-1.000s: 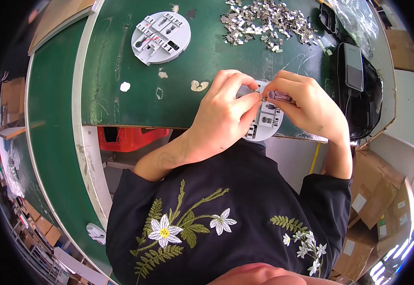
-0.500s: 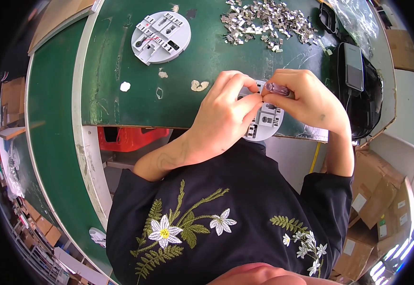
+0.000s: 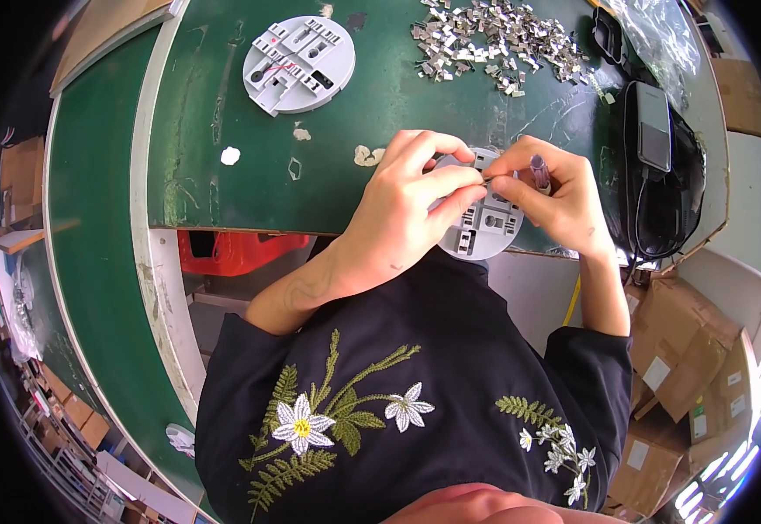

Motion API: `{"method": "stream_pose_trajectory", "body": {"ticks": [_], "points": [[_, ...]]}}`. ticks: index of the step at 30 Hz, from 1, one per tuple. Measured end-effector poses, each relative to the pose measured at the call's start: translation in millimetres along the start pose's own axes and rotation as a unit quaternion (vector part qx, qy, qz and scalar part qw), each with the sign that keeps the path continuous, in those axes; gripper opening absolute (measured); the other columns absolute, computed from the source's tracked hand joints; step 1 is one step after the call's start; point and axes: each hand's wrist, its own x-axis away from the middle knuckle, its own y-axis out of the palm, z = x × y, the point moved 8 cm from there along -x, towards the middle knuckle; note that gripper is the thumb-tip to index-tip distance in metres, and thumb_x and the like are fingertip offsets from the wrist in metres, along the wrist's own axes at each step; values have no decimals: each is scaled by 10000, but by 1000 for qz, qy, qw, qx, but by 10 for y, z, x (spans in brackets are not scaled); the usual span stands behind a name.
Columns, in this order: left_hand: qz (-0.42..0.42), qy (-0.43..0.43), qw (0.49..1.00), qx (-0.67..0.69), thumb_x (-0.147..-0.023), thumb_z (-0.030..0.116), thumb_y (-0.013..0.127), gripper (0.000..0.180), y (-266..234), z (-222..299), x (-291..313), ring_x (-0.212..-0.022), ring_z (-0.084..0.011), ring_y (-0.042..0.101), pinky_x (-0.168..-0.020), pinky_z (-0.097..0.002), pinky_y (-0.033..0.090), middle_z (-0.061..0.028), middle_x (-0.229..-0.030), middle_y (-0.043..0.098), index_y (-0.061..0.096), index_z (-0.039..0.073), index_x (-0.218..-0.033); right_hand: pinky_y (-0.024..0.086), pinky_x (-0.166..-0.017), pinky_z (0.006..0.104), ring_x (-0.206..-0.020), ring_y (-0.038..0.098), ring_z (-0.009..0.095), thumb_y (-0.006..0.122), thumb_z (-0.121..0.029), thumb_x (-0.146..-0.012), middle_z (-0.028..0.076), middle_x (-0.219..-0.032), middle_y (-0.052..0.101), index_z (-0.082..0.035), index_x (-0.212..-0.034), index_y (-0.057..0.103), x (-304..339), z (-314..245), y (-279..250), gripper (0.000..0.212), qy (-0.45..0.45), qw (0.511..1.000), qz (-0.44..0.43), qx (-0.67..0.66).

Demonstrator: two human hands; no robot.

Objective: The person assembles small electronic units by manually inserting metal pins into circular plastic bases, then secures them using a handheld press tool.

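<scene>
One grey round base (image 3: 488,246) at the near edge of the green table (image 3: 214,196), slots up, partly covered by the left hand (image 3: 411,196). Left thumb and forefinger close together at the tips above it; from where I stand, cannot tell what they pinch. Right hand (image 3: 560,196) opposite, fingers curled round a purple-handled tool (image 3: 539,171), handle up, thumb and forefinger tips nearly meeting the left's. Second grey base (image 3: 332,74) farther off, leftward. Pile of small metal pieces (image 3: 507,44) beyond the hands.
</scene>
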Motion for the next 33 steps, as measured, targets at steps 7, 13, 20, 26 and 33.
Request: {"method": "stream_pose_trajectory", "body": {"ticks": [7, 13, 20, 26, 33], "points": [[-15, -40, 998, 41, -818, -47, 719, 157, -7, -50, 33, -944, -190, 540, -768, -285, 498, -72, -1130, 614, 716, -7, -970, 354, -582, 210, -632, 443, 101, 635, 84, -813, 28, -845, 602, -11, -880, 642, 103, -178, 114, 117, -86, 992, 23, 88], [-21, -9, 1000, -4, -818, -52, 688, 168, -5, 2, 50, -979, -239, 534, -827, -317, 491, -94, -1151, 591, 689, -11, -981, 383, -594, 237, -638, 456, 145, 585, 112, -814, 69, -901, 575, 1, -942, 609, 187, -241, 221, 172, -148, 973, 36, 172], [-15, 24, 998, -62, -802, -74, 691, 190, -17, 89, 25, -976, -236, 556, -821, -313, 501, -105, -1159, 606, 686, -31, -986, 428, -588, 290, -626, 490, 211, 567, 130, -800, 102, -891, 554, 4, -1001, 592, 211, -283, 291, 238, -174, 953, 49, 244], [-16, 25, 998, -58, -783, -91, 677, 222, -26, 109, 38, -984, -246, 551, -836, -321, 499, -109, -1160, 606, 687, -30, -996, 467, -577, 337, -634, 535, 257, 586, 133, -770, 119, -922, 559, 8, -1031, 581, 262, -343, 376, 289, -190, 937, 45, 291], [-13, 20, 999, -35, -751, -107, 660, 277, -29, 60, 69, -988, -248, 548, -841, -322, 495, -109, -1160, 612, 689, -26, -1013, 498, -574, 376, -633, 563, 287, 610, 124, -726, 130, -987, 555, 15, -1131, 567, 314, -364, 494, 421, -178, 904, 31, 388]]}}
